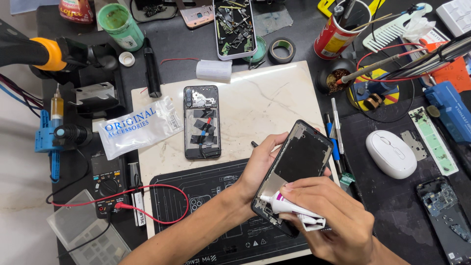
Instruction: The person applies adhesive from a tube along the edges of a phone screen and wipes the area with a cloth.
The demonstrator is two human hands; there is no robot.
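My left hand (257,164) grips a black phone frame (300,162) from its left edge, holding it tilted above the mat. My right hand (331,216) squeezes a small white glue tube (289,207) with a purple band, its tip touching the frame's lower left edge. An opened phone (201,121) with black tape strips and exposed parts lies flat on the white marble slab (265,98), to the left of my hands.
A clear plastic accessory bag (140,126) lies left of the slab. A black work mat (206,196) sits under my arms. A white mouse (391,153), tweezers, a soldering iron stand, a red can of tools, a multimeter with red leads and a parts tray surround the slab.
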